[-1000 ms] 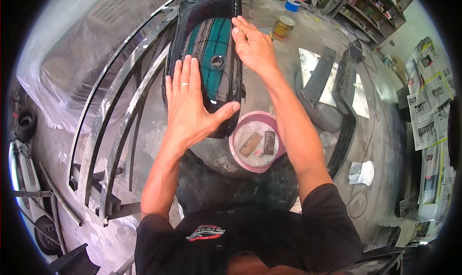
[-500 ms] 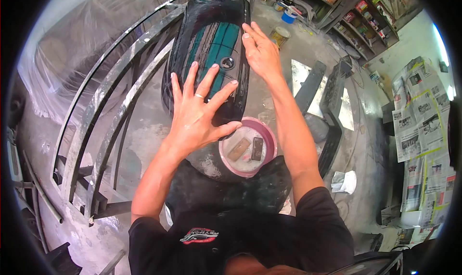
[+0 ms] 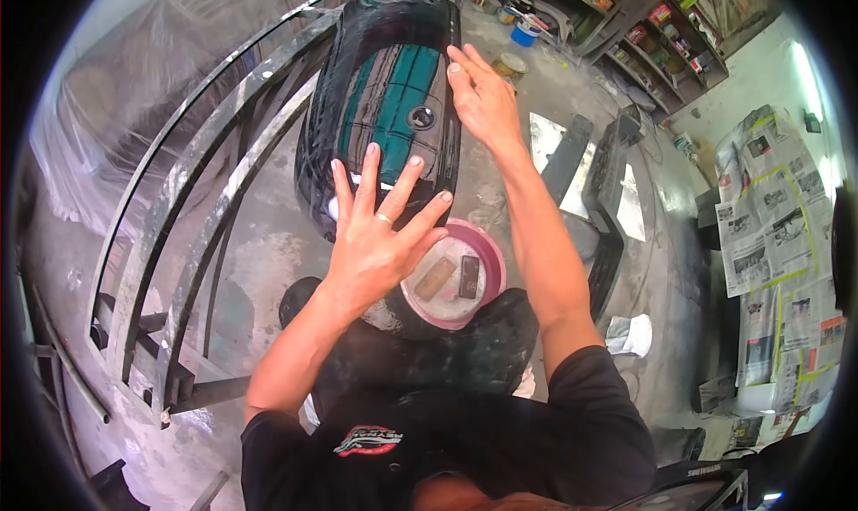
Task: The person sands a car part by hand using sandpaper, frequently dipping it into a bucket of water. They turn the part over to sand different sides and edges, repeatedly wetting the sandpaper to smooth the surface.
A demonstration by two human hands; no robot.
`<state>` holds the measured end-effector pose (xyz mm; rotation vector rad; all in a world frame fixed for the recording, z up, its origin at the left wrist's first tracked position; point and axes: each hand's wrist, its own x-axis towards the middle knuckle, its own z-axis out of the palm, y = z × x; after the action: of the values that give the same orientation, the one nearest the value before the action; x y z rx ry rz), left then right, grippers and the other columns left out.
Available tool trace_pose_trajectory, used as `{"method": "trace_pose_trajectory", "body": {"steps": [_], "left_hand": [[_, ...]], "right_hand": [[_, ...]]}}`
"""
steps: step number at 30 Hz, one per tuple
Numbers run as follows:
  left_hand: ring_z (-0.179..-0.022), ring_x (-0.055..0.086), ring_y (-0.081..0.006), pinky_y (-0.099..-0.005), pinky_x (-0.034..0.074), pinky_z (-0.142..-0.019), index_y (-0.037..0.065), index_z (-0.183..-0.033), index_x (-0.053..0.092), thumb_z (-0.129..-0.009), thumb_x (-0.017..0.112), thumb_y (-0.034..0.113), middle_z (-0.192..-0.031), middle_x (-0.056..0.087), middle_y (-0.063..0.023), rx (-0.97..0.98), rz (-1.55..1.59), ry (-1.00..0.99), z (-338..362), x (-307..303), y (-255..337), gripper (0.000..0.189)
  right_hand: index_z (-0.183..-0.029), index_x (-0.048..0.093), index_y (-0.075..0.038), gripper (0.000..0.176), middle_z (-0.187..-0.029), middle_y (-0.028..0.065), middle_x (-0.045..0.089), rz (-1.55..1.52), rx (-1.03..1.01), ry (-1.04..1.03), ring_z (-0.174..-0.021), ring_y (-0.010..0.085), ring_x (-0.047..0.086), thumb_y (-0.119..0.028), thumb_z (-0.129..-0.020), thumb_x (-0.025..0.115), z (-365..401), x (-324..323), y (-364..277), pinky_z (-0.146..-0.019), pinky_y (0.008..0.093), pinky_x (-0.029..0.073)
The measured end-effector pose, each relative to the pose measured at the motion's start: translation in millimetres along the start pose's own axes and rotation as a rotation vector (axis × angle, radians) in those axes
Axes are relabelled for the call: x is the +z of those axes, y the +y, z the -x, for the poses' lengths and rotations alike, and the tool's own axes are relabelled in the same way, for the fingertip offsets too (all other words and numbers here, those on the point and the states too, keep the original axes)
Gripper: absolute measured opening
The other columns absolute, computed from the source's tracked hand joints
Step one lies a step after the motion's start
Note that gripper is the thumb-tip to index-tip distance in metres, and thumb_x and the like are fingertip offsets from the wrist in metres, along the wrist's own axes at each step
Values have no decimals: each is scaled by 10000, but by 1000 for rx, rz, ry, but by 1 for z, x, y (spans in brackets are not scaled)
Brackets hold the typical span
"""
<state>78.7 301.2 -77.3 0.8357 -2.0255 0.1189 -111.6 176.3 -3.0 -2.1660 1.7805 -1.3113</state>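
Note:
A glossy black panel [image 3: 357,91] with a round hole and teal reflections stands in front of me. My left hand [image 3: 380,238] has its fingers spread over the panel's lower end, holding nothing. At the panel's right edge, my right hand [image 3: 483,100] rests with its fingers close together and extended, thumb against the edge. Below the panel sits a pink basin [image 3: 493,256] of cloudy water, with a tan block [image 3: 435,280] and a dark block [image 3: 468,277] in it.
Curved metal frames [image 3: 201,154] stand at the left before plastic sheeting [image 3: 116,109]. Dark trim parts [image 3: 601,198] and a white cloth [image 3: 630,335] lie at the right. Newspaper-covered panels [image 3: 778,216] and shelves [image 3: 661,42] are beyond, with a blue container [image 3: 525,35].
My left hand has slid down and slightly right, towards the panel's lower end. My right hand stays at the right edge. The view and panel have shifted slightly.

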Motion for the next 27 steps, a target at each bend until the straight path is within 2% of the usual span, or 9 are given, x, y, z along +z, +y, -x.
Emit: {"method": "trace_pose_trajectory", "body": {"steps": [4,7,10,13,15,16,18,20,27], "left_hand": [[-1349,494,-387,-611,243,-1159,129,-830,779,-667,893,199,-1415,561,-161,-84,268,32,-15,-25,-6,211],[-1376,451,-379,-579,258,-1161,76,-1140,706,-818,792,285,-1483,461,-230,-309,479,44,-56,-16,-29,393],[-1465,290,-387,-594,208,-1169,54,-1456,458,-882,623,548,-1533,378,-253,-205,-121,-206,-79,0,-32,775],[-1448,323,-394,-581,215,-1169,57,-1443,479,-829,684,554,-1526,391,-254,-152,-117,-212,-78,-4,-34,816],[-1443,334,-397,-561,221,-1172,65,-1453,474,-804,709,559,-1523,397,-253,-112,-92,-225,-77,-5,-37,848],[-1439,341,-398,-532,227,-1176,71,-1462,467,-792,730,548,-1524,399,-250,-92,-88,-228,-76,-4,-37,863],[-1449,326,-388,-506,231,-1181,73,-1476,451,-733,789,499,-1533,393,-235,-47,-33,-282,-77,-9,-37,920],[-1458,303,-389,-500,238,-1182,77,-1495,427,-652,837,456,-1546,380,-219,-25,62,-329,-77,-14,-41,1011],[-1468,296,-380,-492,235,-1191,73,-1500,424,-600,841,523,-1556,359,-229,-59,134,-389,-75,-17,-40,1089]], "right_hand": [[-1297,654,-100,420,-1418,205,541,-48,11,37,-1335,363,497,-319,-982,483,0,6,3,-1101,406,394],[-1292,656,-105,415,-1391,201,567,-84,8,61,-1337,347,498,-332,-989,485,1,8,5,-1097,402,398],[-1300,648,-102,419,-1357,199,595,-228,8,61,-1332,323,513,-351,-999,496,13,4,7,-1083,393,414],[-1328,622,-99,421,-1293,186,644,-451,43,56,-1268,292,580,-356,-1008,531,59,9,49,-1026,375,463],[-1370,592,-143,454,-1368,131,611,-929,465,-253,-1156,210,625,-441,-1044,485,110,2,83,-931,384,517],[-1370,586,-110,467,-1202,183,682,-828,556,-286,-1046,210,677,-414,-1020,531,142,18,121,-819,372,554],[-1302,635,-99,433,-1011,219,709,79,412,-408,-913,220,709,-376,-973,586,209,47,192,-744,342,565],[-1215,684,-105,381,-892,206,706,125,773,-712,-825,257,710,-350,-931,616,244,46,196,-642,364,563],[-1123,699,-74,336,-990,160,711,-169,736,-1234,-667,289,691,-338,-933,613,304,81,210,-539,391,580]]}}
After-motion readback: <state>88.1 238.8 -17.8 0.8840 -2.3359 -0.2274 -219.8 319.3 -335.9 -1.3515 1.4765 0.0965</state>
